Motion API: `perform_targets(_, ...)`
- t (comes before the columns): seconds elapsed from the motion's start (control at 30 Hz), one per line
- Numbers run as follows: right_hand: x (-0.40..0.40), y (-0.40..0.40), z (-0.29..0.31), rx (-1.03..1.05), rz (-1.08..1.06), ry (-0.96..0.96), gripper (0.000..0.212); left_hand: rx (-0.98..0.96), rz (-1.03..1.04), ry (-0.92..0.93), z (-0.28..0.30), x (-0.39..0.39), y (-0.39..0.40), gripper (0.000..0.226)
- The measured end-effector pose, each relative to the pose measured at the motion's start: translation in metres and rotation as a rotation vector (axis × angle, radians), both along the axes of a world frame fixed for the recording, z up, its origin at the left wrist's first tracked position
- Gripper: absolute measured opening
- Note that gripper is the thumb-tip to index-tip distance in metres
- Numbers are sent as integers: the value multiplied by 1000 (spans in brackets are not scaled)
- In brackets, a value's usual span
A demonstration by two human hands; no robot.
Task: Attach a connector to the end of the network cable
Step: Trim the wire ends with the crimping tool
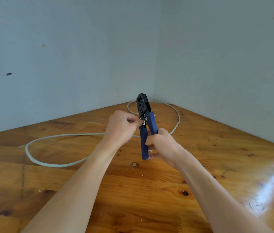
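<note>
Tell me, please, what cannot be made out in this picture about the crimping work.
- Head view: the cable end and any connector are hidden by the left hand pinching beside the crimping tool.
- Head view: the tool's slot is too small to show what sits in it.
- Head view: part of the cable is covered by the arms; the right hand hides the handles' lower parts.

Both forearms extended forward; left hand [122, 126] fingertips pinched together, right hand [162, 146] fingers curled, gripping.
</note>
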State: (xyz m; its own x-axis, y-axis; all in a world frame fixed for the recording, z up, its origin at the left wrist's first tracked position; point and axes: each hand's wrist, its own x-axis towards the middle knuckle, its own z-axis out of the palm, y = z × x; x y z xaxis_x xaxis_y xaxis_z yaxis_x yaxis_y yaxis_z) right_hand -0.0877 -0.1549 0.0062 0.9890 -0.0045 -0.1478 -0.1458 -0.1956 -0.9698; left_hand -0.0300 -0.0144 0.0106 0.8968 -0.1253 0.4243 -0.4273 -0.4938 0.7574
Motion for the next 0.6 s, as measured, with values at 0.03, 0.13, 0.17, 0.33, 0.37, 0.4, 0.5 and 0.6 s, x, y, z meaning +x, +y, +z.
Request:
perform_targets(0.03,0,0,0,-6,-1,-1,32,-2,-3,-1,0,0,0,13)
perform_targets(0.13,1,1,0,-41,-3,-12,30,-8,-1,6,0,-2,-1,18)
perform_targets(0.17,0,1,0,-54,-6,-19,30,-8,-1,8,1,-2,-1,21)
perform_targets(0.33,0,5,-1,-145,-32,-46,30,5,-4,17,1,-4,-1,23)
perform_targets(0.37,0,6,-1,-168,-38,-54,30,9,-3,18,1,-4,-1,21)
perform_targets(0.4,1,6,-2,-188,-44,-64,29,9,-2,17,0,-4,-1,21)
perform_targets(0.5,2,7,-3,-217,-58,-87,26,-9,0,23,0,-4,-1,27)
perform_targets(0.6,3,7,-5,-217,-66,-101,22,-16,-14,38,0,-3,-1,31)
